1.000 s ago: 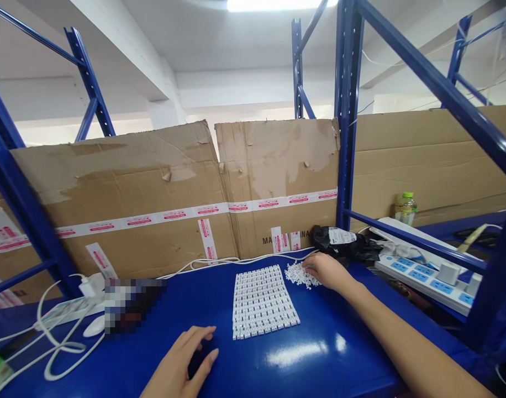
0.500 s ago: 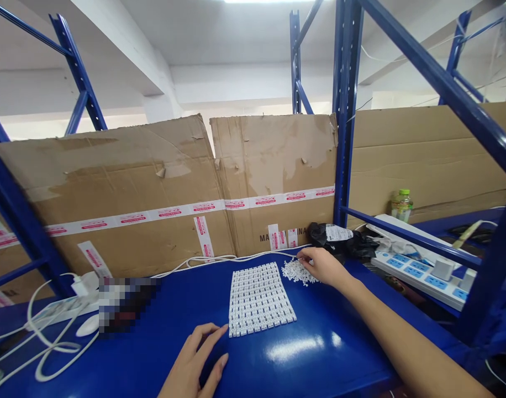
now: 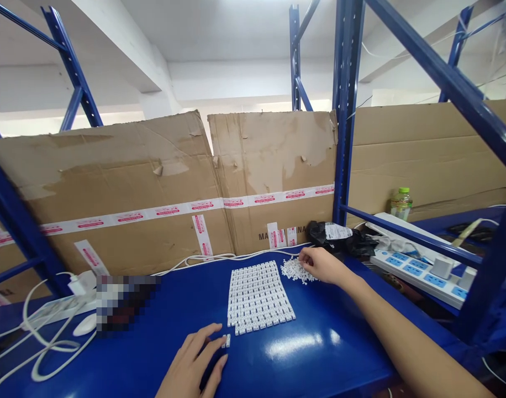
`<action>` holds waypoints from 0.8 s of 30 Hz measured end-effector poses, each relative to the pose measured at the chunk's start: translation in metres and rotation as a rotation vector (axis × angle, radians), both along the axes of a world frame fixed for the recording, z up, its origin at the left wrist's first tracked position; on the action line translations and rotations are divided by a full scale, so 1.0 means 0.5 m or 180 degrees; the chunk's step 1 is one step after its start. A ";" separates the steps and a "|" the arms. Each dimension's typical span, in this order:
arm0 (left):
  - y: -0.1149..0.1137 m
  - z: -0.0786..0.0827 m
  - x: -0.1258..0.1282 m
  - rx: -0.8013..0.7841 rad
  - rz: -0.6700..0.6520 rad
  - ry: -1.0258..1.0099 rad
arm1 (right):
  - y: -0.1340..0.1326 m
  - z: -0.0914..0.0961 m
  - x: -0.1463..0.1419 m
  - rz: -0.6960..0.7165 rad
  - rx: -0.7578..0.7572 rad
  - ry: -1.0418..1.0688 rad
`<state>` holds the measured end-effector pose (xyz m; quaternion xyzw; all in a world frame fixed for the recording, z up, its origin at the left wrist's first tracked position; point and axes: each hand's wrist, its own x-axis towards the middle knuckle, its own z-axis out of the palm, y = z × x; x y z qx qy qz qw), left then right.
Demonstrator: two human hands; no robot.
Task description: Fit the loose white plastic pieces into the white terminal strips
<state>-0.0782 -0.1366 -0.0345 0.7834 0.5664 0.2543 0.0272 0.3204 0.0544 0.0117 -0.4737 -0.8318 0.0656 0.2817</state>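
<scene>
Rows of small white plastic blocks lie side by side in a flat grid on the blue tabletop. Just off the grid's near left corner, a small separate white block piece rests at the fingertips of my left hand. That hand's fingers are bent and apart, touching the piece without closing round it. A loose heap of tiny white parts lies right of the grid. Over the heap's right side, my right hand has its fingers pinched together; whatever is between them is too small or hidden to see.
Cardboard sheets stand along the back edge, with a white cable below. A black plastic bag sits by the rack post. Power strips lie at right and left, with looped cables and a blurred item.
A small block piece has come away from the grid's near left corner, toward me, at my left fingertips. My right hand has barely moved over the heap. The view has shifted slightly.
</scene>
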 end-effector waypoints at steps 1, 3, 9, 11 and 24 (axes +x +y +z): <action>-0.003 0.001 -0.006 -0.0056 -0.0006 -0.0069 | 0.000 0.003 0.001 0.0015 -0.0064 0.0024; -0.006 0.008 -0.015 -0.0238 -0.0012 -0.0222 | 0.000 0.007 0.003 0.0115 -0.0124 0.0024; 0.033 0.090 0.002 -0.0402 -0.0049 -0.0905 | 0.006 0.008 0.010 0.0296 -0.0137 0.0133; 0.073 0.129 0.030 -0.0376 -0.0058 -0.1403 | 0.008 0.008 0.014 0.0122 -0.0204 0.0306; 0.283 0.107 0.216 -0.0628 -0.0634 -0.2839 | -0.030 -0.017 -0.116 0.1224 -0.1224 0.2355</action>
